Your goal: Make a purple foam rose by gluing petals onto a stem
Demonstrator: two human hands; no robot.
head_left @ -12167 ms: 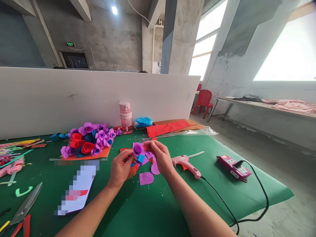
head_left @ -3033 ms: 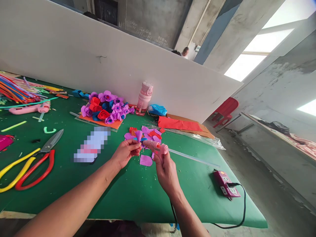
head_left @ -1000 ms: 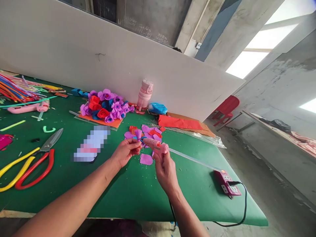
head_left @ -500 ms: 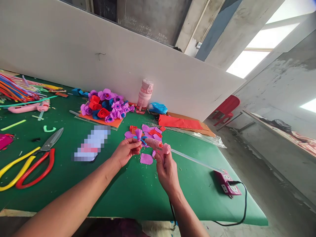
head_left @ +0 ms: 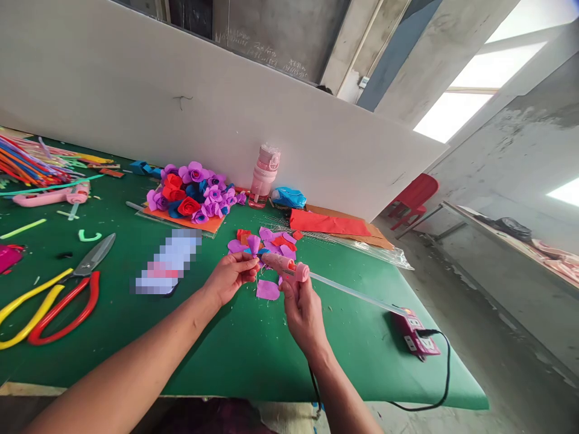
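Between the thumb and fingers of my left hand (head_left: 233,276) is a small purple paper flower (head_left: 254,244), petals pointing up, with a thin stem below. My right hand (head_left: 304,310) is wrapped round the handle of a pink hot glue gun (head_left: 284,265). Its nozzle points left and sits at the base of the flower; whether it touches, I cannot tell. A long clear glue stick (head_left: 353,290) sticks out of the gun's back. Beneath and behind the hands lie loose purple, red and blue paper petals (head_left: 268,290).
Finished paper flowers (head_left: 194,190) are heaped at the back, near a pink bottle (head_left: 265,175). Large scissors (head_left: 67,289) and a blurred-out phone (head_left: 169,262) lie left. A second glue gun (head_left: 49,196) rests far left. A power strip (head_left: 416,334) with a black cable sits right.
The glue gun in my right hand has shifted slightly left, its nozzle closer to the flower's base. My left hand keeps its hold almost unmoved.
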